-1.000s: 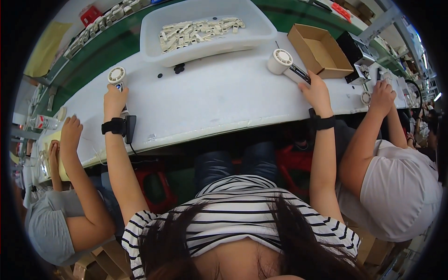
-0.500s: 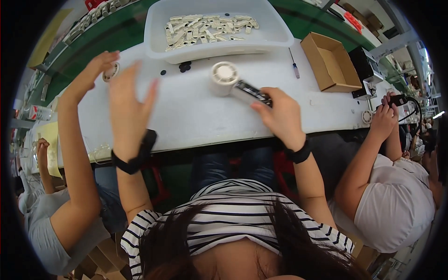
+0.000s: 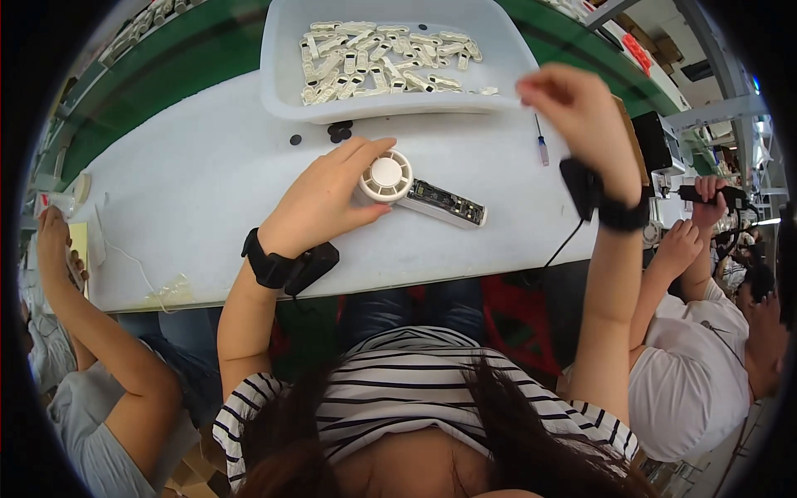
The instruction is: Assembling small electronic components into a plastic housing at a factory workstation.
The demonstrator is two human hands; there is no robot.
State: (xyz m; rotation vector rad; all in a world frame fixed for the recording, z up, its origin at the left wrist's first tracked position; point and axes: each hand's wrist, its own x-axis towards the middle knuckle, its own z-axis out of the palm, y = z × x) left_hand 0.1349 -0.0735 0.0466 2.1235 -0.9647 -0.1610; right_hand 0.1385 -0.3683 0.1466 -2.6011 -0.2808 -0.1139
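Note:
My left hand is closed around the round vented head of a white handheld fan, thumb on the near side and fingers on the far side. The fan lies on the white tabletop, its handle pointing right, with a green-black circuit board exposed along the open handle. My right hand is raised by the right corner of a translucent plastic bin. Its fingers are curled and blurred, so whether they hold anything is unclear. Inside the bin lie many cream-coloured casing pieces.
Small black discs lie in front of the bin. A screwdriver rests right of it. A cardboard box stands mostly hidden behind my right hand. At the right a co-worker holds a black corded tool; another person's arm is at the left.
My right hand has let go of the fan's handle and moved up and right to the bin corner. My left hand has come onto the fan's head. The left co-worker's arm has drawn back.

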